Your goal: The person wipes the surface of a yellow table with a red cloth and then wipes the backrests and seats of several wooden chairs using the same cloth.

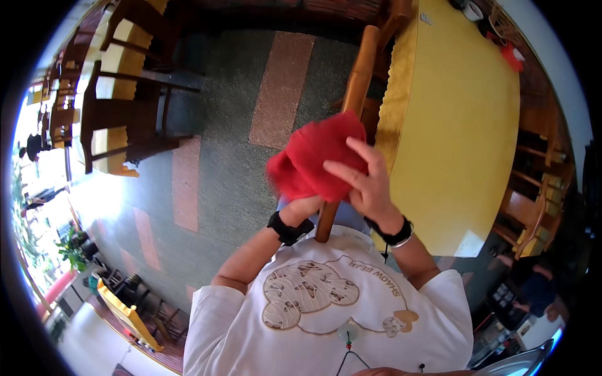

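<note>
A red cloth (320, 156), bunched and folded, is held in front of my chest above a wooden chair's top rail (359, 81). My left hand (306, 207) grips it from below, its fingers hidden behind the fabric. Over the cloth's right side, my right hand (371, 182) reaches with two fingers stretched out and spread; its thumb is out of sight. Whether the cloth touches the rail cannot be made out. Both wrists wear black bands.
A long table with a yellow cover (464, 125) stands close on my right. Dark wooden chairs (135, 113) are at the far left beside another yellow-covered table. The floor (226, 100) is dark green with pinkish strips. Another person (533, 282) is at the lower right.
</note>
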`<state>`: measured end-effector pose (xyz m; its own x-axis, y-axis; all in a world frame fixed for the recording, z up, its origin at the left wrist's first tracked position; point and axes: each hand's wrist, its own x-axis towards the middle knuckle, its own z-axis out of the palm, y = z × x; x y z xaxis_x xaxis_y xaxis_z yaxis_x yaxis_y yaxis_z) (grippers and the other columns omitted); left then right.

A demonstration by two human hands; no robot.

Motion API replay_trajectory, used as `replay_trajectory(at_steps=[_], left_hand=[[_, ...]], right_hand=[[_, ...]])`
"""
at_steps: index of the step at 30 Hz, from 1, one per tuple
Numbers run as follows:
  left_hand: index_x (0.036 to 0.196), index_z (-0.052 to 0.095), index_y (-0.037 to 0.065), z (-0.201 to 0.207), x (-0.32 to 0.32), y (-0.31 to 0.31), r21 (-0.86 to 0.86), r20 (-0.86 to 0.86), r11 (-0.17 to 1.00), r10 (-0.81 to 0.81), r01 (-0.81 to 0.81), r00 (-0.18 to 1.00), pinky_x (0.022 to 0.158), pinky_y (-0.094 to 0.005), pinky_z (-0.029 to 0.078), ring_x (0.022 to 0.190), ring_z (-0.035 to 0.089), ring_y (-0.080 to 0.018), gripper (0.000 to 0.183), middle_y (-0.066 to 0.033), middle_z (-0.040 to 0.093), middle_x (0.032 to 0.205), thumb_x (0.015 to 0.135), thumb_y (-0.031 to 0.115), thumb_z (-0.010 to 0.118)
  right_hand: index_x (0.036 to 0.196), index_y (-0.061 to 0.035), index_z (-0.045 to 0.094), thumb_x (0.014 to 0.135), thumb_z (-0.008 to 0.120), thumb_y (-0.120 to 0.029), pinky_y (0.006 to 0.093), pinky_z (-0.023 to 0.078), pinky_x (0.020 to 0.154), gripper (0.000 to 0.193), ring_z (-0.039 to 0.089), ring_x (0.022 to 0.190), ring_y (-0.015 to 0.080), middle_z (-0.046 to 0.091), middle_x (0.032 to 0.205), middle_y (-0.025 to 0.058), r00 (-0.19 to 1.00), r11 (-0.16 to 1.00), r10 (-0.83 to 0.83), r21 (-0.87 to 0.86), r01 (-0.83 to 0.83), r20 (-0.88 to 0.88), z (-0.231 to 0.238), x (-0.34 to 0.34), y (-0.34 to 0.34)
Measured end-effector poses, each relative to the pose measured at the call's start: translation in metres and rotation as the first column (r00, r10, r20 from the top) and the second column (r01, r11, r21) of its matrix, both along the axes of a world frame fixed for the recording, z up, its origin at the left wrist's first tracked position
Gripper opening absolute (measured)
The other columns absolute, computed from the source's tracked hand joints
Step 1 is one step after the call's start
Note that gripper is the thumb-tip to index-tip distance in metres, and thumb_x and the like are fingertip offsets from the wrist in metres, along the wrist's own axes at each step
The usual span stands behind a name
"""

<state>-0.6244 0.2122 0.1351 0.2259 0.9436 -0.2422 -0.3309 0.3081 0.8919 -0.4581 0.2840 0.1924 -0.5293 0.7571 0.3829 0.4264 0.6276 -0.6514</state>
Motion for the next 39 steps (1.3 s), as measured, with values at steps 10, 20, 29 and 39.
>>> replay_trajectory(at_steps=[10, 20, 29, 39], left_hand=[[0.155, 0.012, -0.002, 0.026, 0.011, -0.006, 0.284, -0.593, 0.958, 0.147, 0.034, 0.791, 0.115, -0.0427, 0.032, 0.141, 0.032, -0.0428, 0.105, -0.0272, 0.027, 0.155, 0.079, 0.023, 0.080], [0.136, 0.054, 0.009, -0.005, -0.013, -0.022, 0.552, -0.429, 0.833, 0.239, 0.043, 0.871, 0.108, -0.0435, 0.039, 0.130, 0.050, -0.0343, 0.071, -0.0132, 0.053, 0.141, 0.074, 0.028, 0.082], [0.141, 0.048, 0.015, -0.034, -0.014, -0.039, 0.451, -0.386, 0.873, 0.006, 0.183, 0.922, 0.105, -0.0431, 0.042, 0.127, 0.052, -0.0342, 0.075, -0.0131, 0.055, 0.138, 0.077, 0.041, 0.078], [0.118, 0.048, -0.006, -0.017, -0.018, -0.040, 0.120, -0.562, 0.954, -0.163, 0.275, 0.811, 0.085, -0.0471, 0.047, 0.088, 0.061, -0.0423, 0.077, -0.0241, 0.063, 0.093, 0.076, 0.054, 0.070]], right_hand=[[0.116, -0.0165, 0.069, 0.072, 0.052, 0.013, 0.0437, 0.043, 0.101, 0.056, 0.055, 0.113, 0.0332, 0.063, 0.122, 0.0078, 0.974, 0.975, -0.094, 0.215, 0.049, 0.206, 0.000, -0.016, 0.159], [0.106, -0.0206, 0.074, 0.074, 0.057, -0.005, 0.0394, 0.046, 0.084, 0.039, 0.055, 0.098, 0.0262, 0.065, 0.123, 0.0054, 0.854, 0.914, 0.398, -0.064, -0.400, 0.335, 0.034, -0.004, -0.024], [0.108, -0.0257, 0.074, 0.075, 0.064, -0.016, 0.0351, 0.045, 0.079, 0.036, 0.054, 0.095, 0.0206, 0.065, 0.117, -0.0009, 0.749, 0.841, 0.432, 0.076, -0.536, 0.502, 0.035, -0.018, 0.005], [0.106, -0.0145, 0.071, 0.070, 0.059, 0.001, 0.0446, 0.044, 0.098, 0.041, 0.057, 0.104, 0.0333, 0.065, 0.108, 0.0083, 0.813, 0.926, 0.217, 0.150, -0.347, 0.540, 0.037, -0.042, 0.136]])
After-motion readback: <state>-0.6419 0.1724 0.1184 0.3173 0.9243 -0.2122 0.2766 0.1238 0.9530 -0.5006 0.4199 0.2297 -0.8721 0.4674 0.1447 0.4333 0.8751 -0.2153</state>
